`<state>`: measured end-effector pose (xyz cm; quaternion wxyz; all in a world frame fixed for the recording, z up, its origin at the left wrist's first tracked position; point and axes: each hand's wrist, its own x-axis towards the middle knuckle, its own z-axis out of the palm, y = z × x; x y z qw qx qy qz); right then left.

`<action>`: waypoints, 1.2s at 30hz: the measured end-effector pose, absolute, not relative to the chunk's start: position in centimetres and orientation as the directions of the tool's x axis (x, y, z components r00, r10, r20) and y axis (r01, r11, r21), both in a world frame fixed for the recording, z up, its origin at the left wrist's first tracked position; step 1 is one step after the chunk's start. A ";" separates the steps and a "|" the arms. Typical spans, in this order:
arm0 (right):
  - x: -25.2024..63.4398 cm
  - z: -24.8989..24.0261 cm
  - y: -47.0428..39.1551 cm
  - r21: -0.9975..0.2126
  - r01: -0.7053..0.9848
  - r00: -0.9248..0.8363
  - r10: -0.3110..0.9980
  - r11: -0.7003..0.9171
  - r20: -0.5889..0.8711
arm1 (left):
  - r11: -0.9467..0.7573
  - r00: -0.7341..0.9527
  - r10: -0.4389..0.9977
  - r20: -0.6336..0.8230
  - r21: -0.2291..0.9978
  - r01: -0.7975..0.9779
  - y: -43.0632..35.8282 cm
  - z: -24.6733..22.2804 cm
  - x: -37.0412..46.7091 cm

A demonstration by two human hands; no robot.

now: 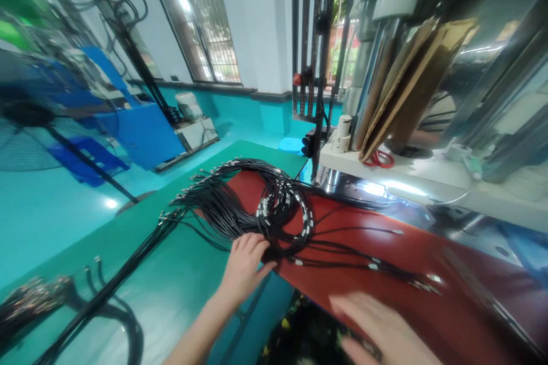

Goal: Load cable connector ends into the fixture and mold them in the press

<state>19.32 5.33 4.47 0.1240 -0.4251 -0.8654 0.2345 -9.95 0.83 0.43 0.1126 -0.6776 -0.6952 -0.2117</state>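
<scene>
My left hand [246, 262] is closed over part of a bundle of black cables [218, 205] at the edge between the green and red surfaces. Its fingertips curl down over the cables, so the grip itself is partly hidden. The bundle fans out to the left into many metal-tipped ends. A coil of black cable [307, 214] with white tags lies just beyond this hand. My right hand [381, 322], smeared by motion, hovers at the front of the red mat [363, 285] with thumb and fingers apart and nothing visible in it. Several loose cables [342, 248] lie beyond it.
On the green table [180, 296], more black cables [111, 291] run to the lower left beside a bundle with copper-coloured ends [34, 296]. A pillared machine [385, 171] stands at the right, with cardboard [402, 85] leaning on it. A fan [29, 114] is at far left.
</scene>
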 end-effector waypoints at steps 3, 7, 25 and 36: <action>10.7 6.7 8.0 -0.515 0.460 -0.803 0.586 0.724 0.106 | -0.019 -0.054 0.877 0.477 0.147 0.989 1.2 -0.3 -9.4; 2.7 6.5 10.2 -0.382 0.534 -0.801 0.595 0.754 0.056 | -0.070 -0.062 0.819 0.570 0.207 0.976 1.0 -1.3 -9.6; -2.0 19.6 17.1 -0.993 0.109 -0.829 0.548 -0.040 -0.113 | -0.158 0.079 0.927 0.366 0.190 0.969 3.1 2.0 -9.0; -3.1 25.5 20.5 -0.925 -0.032 -0.786 0.582 -0.378 -0.211 | -0.088 0.079 0.986 0.149 0.054 0.995 7.0 4.8 -5.7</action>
